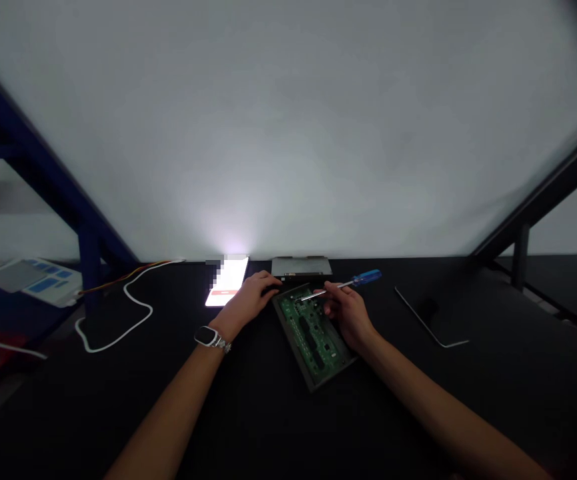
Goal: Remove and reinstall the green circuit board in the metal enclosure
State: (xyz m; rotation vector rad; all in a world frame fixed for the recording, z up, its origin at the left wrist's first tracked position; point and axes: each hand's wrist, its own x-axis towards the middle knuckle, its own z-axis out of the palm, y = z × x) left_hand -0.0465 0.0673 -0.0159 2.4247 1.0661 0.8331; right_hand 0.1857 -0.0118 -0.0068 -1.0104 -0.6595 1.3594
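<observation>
A green circuit board (313,333) in a shallow dark metal frame lies at a slant on the black table. My right hand (349,313) grips a screwdriver (367,277) with a blue handle, its shaft slanting down to the left. The tip is over the upper left part of the board; whether it touches there I cannot tell. My left hand (254,298), with a watch on its wrist, rests by the frame's upper left corner. Its thumb and fingers are apart and hold nothing that I can see. Just behind the board sits a flat metal box (301,267).
Left of my left hand, a lit phone (228,281) leans near the wall. A white cable (149,310) curls across the table towards a pale panel (33,280) at far left. A bent metal rod (421,320) lies on the right. Dark slanted beams (523,213) flank both sides.
</observation>
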